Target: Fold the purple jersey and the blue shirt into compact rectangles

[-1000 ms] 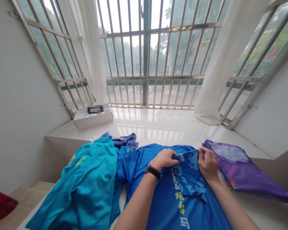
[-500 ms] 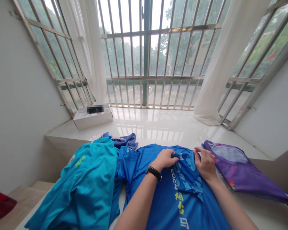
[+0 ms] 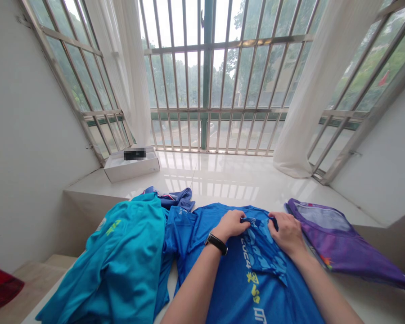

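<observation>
A blue T-shirt [image 3: 209,279] with white and yellow lettering lies spread in front of me. Its right sleeve [image 3: 265,252], patterned in lighter blue, is folded inward over the body. My left hand [image 3: 234,222], with a black-strapped watch on the wrist, pinches the upper left edge of that sleeve. My right hand [image 3: 286,229] is closed on the sleeve's upper right edge, and a dark fold of cloth shows at its fingertips. Teal clothing [image 3: 121,256] lies to the left, overlapping the blue shirt's side.
A purple garment [image 3: 351,247] lies folded at the right, and a dark blue one [image 3: 180,198] behind the teal cloth. An open white box [image 3: 131,168] stands on the windowsill [image 3: 219,175]. Barred windows and curtains [image 3: 297,135] close off the back. A red object [image 3: 2,283] is at lower left.
My right hand has moved slightly left, nearer my left hand, and its fingers have closed on the sleeve edge. My left hand keeps its pinch in nearly the same place.
</observation>
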A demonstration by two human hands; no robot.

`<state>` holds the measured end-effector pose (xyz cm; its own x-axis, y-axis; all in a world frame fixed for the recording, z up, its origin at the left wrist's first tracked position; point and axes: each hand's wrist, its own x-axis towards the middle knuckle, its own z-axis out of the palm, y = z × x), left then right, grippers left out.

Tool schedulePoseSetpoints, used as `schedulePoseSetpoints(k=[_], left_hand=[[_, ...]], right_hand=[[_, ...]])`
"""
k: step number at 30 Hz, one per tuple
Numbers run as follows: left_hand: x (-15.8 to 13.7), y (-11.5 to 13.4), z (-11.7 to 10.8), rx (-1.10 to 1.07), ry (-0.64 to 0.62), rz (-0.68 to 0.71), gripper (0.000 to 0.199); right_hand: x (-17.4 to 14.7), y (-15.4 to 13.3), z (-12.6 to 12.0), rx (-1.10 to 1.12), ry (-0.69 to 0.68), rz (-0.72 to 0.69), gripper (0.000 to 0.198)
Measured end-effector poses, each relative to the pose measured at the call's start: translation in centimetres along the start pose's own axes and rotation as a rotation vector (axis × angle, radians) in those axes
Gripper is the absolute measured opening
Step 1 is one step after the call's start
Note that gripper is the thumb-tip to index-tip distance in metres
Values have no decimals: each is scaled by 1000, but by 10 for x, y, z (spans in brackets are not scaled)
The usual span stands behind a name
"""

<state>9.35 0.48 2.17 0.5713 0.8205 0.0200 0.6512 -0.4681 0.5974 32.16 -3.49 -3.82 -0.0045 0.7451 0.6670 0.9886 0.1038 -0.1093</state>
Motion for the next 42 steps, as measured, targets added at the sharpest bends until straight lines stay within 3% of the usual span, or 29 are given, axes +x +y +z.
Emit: schedulePoseSetpoints(k=[8,20,26,34,42], left_hand=[[0,-1,0,16,7,13,23],[0,-1,0,46,0,8,24],[1,-2,1,54,2,13,24],[-1,-1,0,54,10,13,25],[-1,0,-1,62,-13,-8,27]], right_hand=[[3,-7,-16,-181,-163,80,20],[6,-14,-27,-201,-259,160,18],[4,-13,-24,-196,-249,186,18],[4,-12,-24,-102,-240,106,18],[4,-10,-27,-111,-264,217,21]])
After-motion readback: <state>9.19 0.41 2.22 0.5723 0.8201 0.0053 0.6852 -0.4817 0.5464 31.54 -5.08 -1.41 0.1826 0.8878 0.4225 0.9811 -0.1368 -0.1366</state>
